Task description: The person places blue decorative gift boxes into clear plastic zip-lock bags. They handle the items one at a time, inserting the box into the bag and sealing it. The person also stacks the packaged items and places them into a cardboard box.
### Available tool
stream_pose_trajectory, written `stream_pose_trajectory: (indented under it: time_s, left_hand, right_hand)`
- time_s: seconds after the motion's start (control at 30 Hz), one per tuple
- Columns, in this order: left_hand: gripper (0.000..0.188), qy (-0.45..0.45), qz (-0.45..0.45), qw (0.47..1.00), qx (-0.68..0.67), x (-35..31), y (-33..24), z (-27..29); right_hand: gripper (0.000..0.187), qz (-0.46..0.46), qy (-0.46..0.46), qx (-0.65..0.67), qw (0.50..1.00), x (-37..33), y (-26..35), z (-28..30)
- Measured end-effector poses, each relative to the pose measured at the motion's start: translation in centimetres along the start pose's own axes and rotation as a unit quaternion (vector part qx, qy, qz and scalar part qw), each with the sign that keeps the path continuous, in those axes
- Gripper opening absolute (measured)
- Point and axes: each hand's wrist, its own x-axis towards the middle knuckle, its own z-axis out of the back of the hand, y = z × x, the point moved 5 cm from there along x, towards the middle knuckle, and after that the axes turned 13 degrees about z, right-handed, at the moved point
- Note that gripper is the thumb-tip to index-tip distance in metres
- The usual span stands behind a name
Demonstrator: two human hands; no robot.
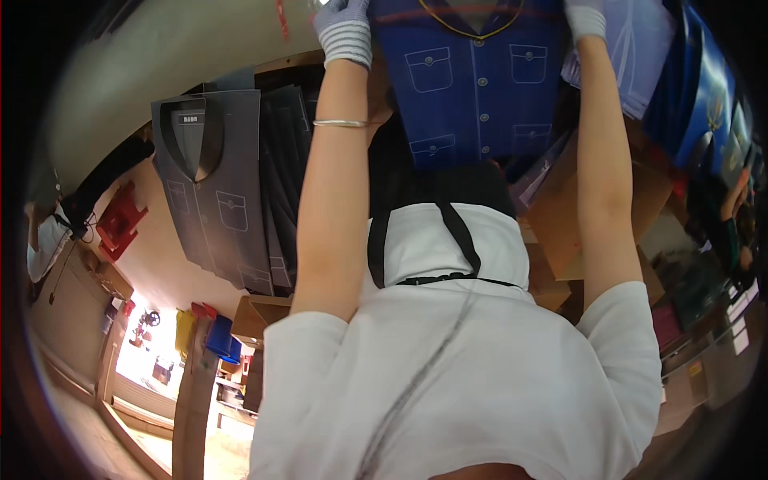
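Note:
My left hand (344, 28), in a pale glove with a grey-striped cuff, reaches to the upper edge of the view beside the left side of a flat blue jacket-print piece (460, 100). This piece looks like a paper bag, with light outlined pockets, a row of buttons and a yellow cord curving at its neck. At its upper right is my right hand (588, 20), gloved the same way. The frame's edge cuts off the fingers of both hands, so their grip is hidden. A bangle circles my left forearm.
Left of my left arm stands a stack of dark grey jacket-print pieces (216, 196), the front one with a black band at its neck. Pale printed sheets (620, 56) lie beyond my right hand. Cardboard boxes (560, 208) sit below my right arm. A red stool (120, 220) is far left.

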Motion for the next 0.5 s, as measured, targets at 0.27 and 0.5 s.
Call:
stream_pose_trajectory:
  time_s: [0.27,0.5]
  left_hand:
    - [0.022,-0.041,-0.043,0.997,-0.038,-4.9,2.1,2.2]
    - [0.016,0.081,0.076,0.992,0.068,-11.4,13.1,5.6]
  right_hand:
    - [0.030,-0.150,-0.049,0.089,0.984,-8.9,1.8,3.0]
    - [0.025,-0.252,0.022,0.107,0.962,-26.7,1.9,5.7]
